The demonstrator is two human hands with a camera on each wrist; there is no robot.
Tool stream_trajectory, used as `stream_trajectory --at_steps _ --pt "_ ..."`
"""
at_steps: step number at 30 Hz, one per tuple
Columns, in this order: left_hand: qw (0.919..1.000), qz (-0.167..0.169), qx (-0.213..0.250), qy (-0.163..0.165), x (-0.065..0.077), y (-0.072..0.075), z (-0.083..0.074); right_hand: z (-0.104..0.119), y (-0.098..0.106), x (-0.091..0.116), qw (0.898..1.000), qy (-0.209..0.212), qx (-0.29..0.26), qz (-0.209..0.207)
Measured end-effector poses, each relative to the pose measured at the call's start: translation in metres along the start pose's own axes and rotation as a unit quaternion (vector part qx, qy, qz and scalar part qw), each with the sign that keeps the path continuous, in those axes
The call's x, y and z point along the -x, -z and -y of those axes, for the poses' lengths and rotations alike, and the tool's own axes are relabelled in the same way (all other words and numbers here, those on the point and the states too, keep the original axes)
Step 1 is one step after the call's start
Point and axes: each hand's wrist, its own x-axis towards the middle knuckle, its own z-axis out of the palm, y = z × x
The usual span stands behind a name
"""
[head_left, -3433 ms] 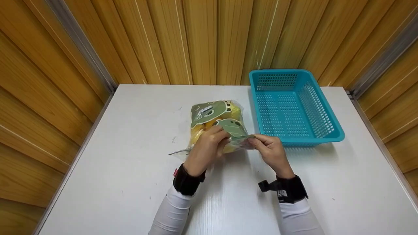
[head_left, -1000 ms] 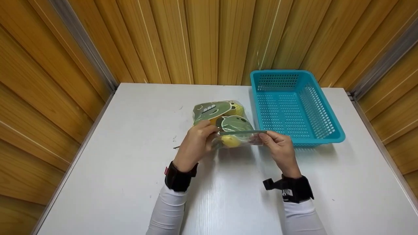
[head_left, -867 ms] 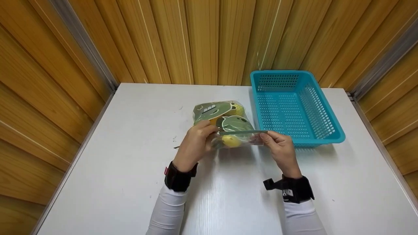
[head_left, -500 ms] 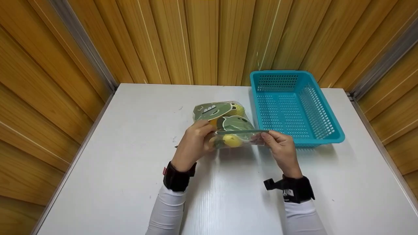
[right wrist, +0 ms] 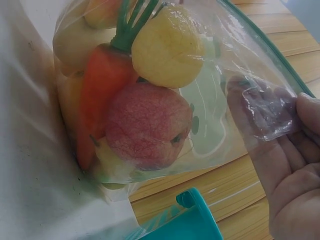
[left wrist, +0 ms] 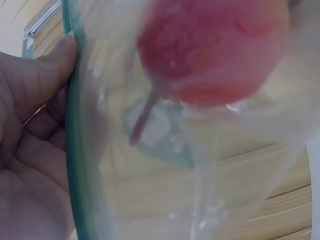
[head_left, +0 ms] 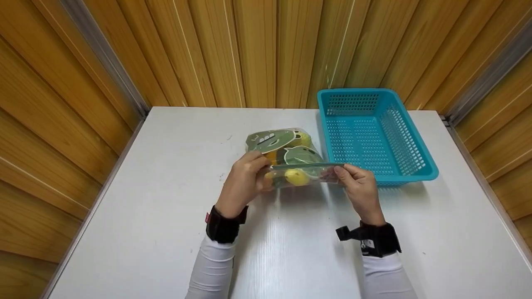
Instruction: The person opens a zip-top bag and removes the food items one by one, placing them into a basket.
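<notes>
A clear zip bag [head_left: 305, 155] with green cartoon prints stands on the white table, packed with fruit and vegetables. Its green zip strip [head_left: 307, 165] is stretched straight between both hands. My left hand [head_left: 243, 178] pinches the strip near its left end; in the left wrist view the thumb [left wrist: 57, 62] lies against it. My right hand [head_left: 358, 189] pinches the right end between thumb and fingers. Through the plastic show a carrot [right wrist: 102, 95], a yellow fruit [right wrist: 167, 47] and a wrinkled red fruit [right wrist: 147, 125]. A red stemmed fruit [left wrist: 215, 50] appears in the left wrist view.
Right of the bag, close to it, a turquoise perforated basket [head_left: 430, 170] sits on the white table [head_left: 174, 166]. Wood-patterned panels [head_left: 257, 54] rise behind the table and on both sides.
From hands close together, the left hand has slid left along the zip strip and the right hand has shifted slightly right. The strip is now stretched out, with a yellow fruit visible below it.
</notes>
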Motion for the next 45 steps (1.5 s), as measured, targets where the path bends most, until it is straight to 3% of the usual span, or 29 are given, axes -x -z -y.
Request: stream_trajectory --at_steps 11,19,28,45 --pt "0.9999 -0.012 -0.003 0.004 0.0 0.003 0.001 -0.001 0.0 0.0 1.0 -0.01 0.002 -0.022" --pt "0.9997 -0.019 -0.015 -0.007 0.0 0.005 0.005 -0.002 0.001 -0.001 1.0 -0.005 -0.014 -0.013" --pt "0.9997 -0.016 -0.012 0.016 0.001 0.011 0.009 -0.002 0.002 -0.001 1.0 0.004 -0.024 -0.008" --pt "0.9984 -0.046 -0.029 0.013 0.002 0.02 0.019 -0.001 0.002 -0.001 0.999 0.0 -0.032 -0.011"
